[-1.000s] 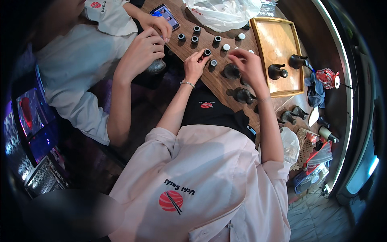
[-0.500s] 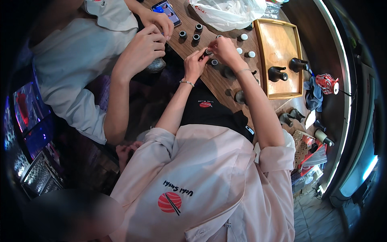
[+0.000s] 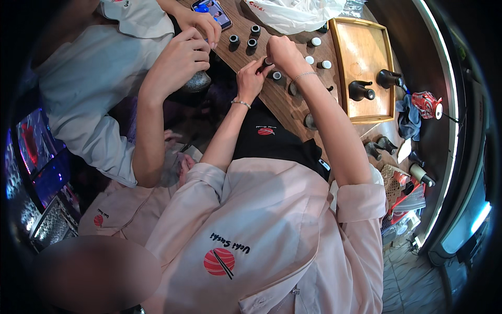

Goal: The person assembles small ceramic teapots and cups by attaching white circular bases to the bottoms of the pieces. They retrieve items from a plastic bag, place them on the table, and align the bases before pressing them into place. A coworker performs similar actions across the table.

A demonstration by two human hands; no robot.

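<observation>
A wooden counter [image 3: 285,99] is running across the upper frame, carrying a wooden tray [image 3: 361,49] at two o'clock with two dark bottles [image 3: 361,90] lying in it. A white plastic bag [image 3: 295,11] is sitting at twelve o'clock. A co-worker's hand [image 3: 180,55] is hovering at eleven o'clock beside a phone [image 3: 212,11]. The right hand [image 3: 282,52] and left hand [image 3: 251,81] are meeting over a small dark bottle [image 3: 267,62] at twelve o'clock on the counter, both grips pinched together on it. Small caps [image 3: 316,42] are standing nearby.

Matt wooden counter [image 3: 285,102], smooth wooden tray [image 3: 362,52], glossy plastic bag [image 3: 298,11]
</observation>
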